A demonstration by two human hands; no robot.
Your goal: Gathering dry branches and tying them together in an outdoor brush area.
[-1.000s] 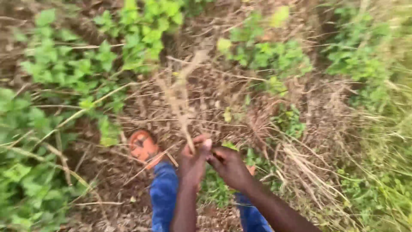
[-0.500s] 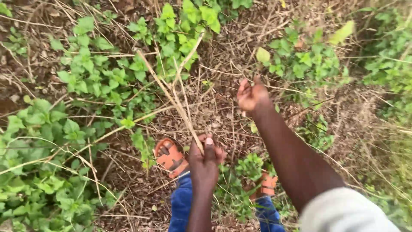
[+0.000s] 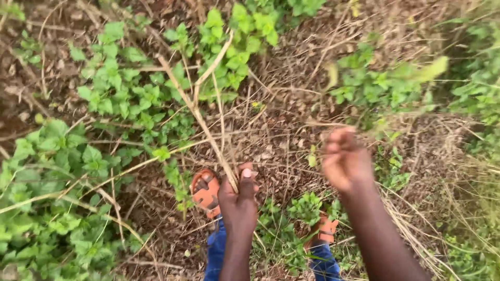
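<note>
My left hand (image 3: 238, 196) is closed around the lower ends of a bundle of dry stalks (image 3: 200, 117) that fan upward and to the left over the ground. My right hand (image 3: 345, 160) is blurred, to the right of the bundle and apart from it, with fingers curled near a thin dry stem (image 3: 323, 125) and a leafy green shoot (image 3: 411, 73). Whether it grips that stem I cannot tell. Below my hands are my feet in orange sandals (image 3: 205, 191) and blue trouser legs (image 3: 214, 252).
Dry grass and dead stems (image 3: 281, 140) cover the ground in the middle. Green leafy weeds (image 3: 57, 187) crowd the left side and top. More green plants and long grass (image 3: 469, 208) stand on the right.
My right hand let go of the bundle, swung up to the right, and has now come lower beside a green shoot. My left hand kept hold of the stalks.
</note>
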